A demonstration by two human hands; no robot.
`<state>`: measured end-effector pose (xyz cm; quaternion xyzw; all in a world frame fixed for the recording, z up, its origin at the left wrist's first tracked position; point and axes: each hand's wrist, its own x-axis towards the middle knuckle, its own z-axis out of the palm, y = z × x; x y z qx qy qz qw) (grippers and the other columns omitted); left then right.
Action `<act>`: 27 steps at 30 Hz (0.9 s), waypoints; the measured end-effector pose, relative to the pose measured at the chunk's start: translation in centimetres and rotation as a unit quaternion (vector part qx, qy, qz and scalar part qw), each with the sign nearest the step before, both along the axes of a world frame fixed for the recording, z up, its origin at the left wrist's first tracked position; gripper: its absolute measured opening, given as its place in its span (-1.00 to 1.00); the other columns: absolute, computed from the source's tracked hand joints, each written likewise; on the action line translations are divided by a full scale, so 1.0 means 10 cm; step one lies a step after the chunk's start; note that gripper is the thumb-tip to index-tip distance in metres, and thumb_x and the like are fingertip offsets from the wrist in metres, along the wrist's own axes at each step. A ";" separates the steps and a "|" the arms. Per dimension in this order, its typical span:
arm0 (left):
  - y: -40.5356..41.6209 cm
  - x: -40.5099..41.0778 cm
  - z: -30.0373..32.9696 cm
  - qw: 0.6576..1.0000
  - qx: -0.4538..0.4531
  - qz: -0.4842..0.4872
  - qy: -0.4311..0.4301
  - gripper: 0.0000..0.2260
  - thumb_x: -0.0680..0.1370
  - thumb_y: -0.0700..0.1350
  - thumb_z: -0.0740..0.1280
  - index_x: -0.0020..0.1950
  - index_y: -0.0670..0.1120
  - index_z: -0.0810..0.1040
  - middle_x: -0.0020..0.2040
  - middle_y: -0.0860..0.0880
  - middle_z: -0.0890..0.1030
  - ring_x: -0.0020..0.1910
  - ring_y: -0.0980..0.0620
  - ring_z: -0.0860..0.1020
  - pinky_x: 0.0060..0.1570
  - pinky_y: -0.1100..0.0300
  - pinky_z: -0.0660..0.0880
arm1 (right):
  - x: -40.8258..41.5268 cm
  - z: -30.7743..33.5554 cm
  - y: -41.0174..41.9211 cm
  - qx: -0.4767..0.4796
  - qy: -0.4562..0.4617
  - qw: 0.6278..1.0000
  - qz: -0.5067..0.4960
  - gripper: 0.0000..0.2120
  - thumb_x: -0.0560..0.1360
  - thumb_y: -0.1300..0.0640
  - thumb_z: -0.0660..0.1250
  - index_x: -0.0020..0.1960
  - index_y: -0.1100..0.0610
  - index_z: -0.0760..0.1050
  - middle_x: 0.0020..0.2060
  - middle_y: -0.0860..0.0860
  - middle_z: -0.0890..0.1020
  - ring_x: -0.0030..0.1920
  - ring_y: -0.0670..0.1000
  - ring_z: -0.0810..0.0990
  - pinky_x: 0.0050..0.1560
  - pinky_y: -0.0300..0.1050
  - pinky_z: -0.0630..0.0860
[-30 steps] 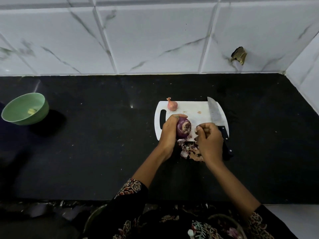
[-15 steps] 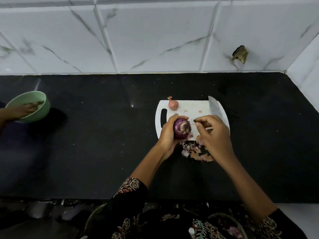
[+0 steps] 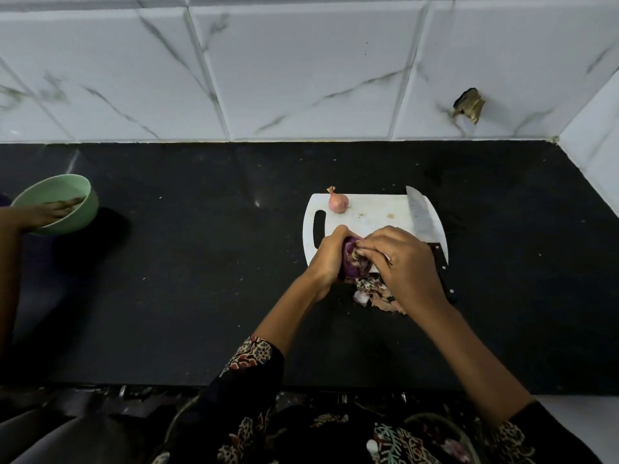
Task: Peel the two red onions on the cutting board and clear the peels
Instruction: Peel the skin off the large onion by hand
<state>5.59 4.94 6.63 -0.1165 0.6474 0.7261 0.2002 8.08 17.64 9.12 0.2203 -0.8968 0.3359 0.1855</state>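
Right hand (image 3: pixel 407 262) has moved in from 3 o'clock, grip pinching skin on the purple onion (image 3: pixel 351 262) clamped in left hand (image 3: pixel 328 259) over the cutting board (image 3: pixel 371 209); slick bulb could slip toward knife (image 3: pixel 422 216).

— How many onions do you count near the cutting board (image 3: pixel 375 214)?
— Two: one small onion (image 3: pixel 338 202) on it, one purple onion (image 3: pixel 351 262) above its near edge.
— And the rest?
— One knife (image 3: pixel 422 217) on the board, one pile of peels (image 3: pixel 376 296) before it, one green bowl (image 3: pixel 68 204) far left.
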 end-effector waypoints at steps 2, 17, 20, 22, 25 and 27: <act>-0.02 -0.01 0.00 1.000 -0.017 -0.011 0.005 -0.64 0.58 -0.01 0.06 -0.33 -0.01 0.51 -0.34 0.00 0.56 -0.25 0.01 0.52 -0.17 0.12 0.44 | -0.01 0.00 0.00 0.017 -0.001 1.000 0.003 -0.90 0.39 0.27 0.38 -0.13 0.25 0.64 -0.26 0.09 0.64 -0.24 0.04 0.61 -0.13 -0.30 0.42; -0.05 -0.02 -0.03 0.997 -0.067 -0.032 0.019 -0.72 0.59 0.00 0.05 -0.18 -0.11 0.44 -0.15 -0.17 0.52 -0.15 -0.07 0.50 -0.23 0.14 0.43 | -0.04 0.00 0.05 -0.086 -0.144 0.986 -0.011 -0.89 0.41 0.24 0.44 -0.07 0.19 0.66 -0.20 -0.01 0.64 -0.18 -0.13 0.59 -0.14 -0.35 0.50; -0.05 -0.01 -0.02 0.996 -0.086 -0.031 0.018 -0.71 0.60 -0.01 0.05 -0.22 -0.10 0.42 -0.22 -0.13 0.51 -0.21 -0.05 0.48 -0.30 0.17 0.39 | -0.05 -0.02 0.03 -0.066 -0.122 0.990 -0.009 -0.92 0.39 0.25 0.46 -0.11 0.21 0.67 -0.23 0.02 0.64 -0.23 -0.09 0.59 -0.17 -0.33 0.49; -0.04 -0.01 -0.02 0.994 -0.100 -0.032 0.026 -0.72 0.58 -0.01 0.06 -0.21 -0.11 0.43 -0.23 -0.14 0.50 -0.21 -0.07 0.46 -0.25 0.11 0.37 | -0.06 -0.03 0.03 -0.070 -0.131 0.989 -0.015 -0.93 0.39 0.25 0.46 -0.13 0.20 0.67 -0.25 0.00 0.64 -0.24 -0.11 0.58 -0.19 -0.30 0.51; -0.03 0.01 -0.01 0.992 -0.113 -0.034 0.032 -0.74 0.55 0.01 0.08 -0.15 -0.13 0.44 -0.20 -0.17 0.48 -0.19 -0.08 0.44 -0.19 0.05 0.36 | -0.08 -0.03 0.05 -0.079 -0.163 0.983 -0.023 -0.94 0.37 0.25 0.47 -0.15 0.18 0.67 -0.26 -0.05 0.63 -0.23 -0.13 0.59 -0.16 -0.23 0.54; -0.01 0.02 -0.02 0.992 -0.114 -0.038 0.033 -0.73 0.52 0.04 0.09 -0.13 -0.13 0.44 -0.20 -0.17 0.48 -0.19 -0.08 0.43 -0.18 0.03 0.35 | -0.09 0.00 0.08 -0.085 -0.185 0.978 -0.032 -0.95 0.36 0.26 0.47 -0.17 0.18 0.67 -0.28 -0.06 0.63 -0.23 -0.11 0.60 -0.15 -0.23 0.54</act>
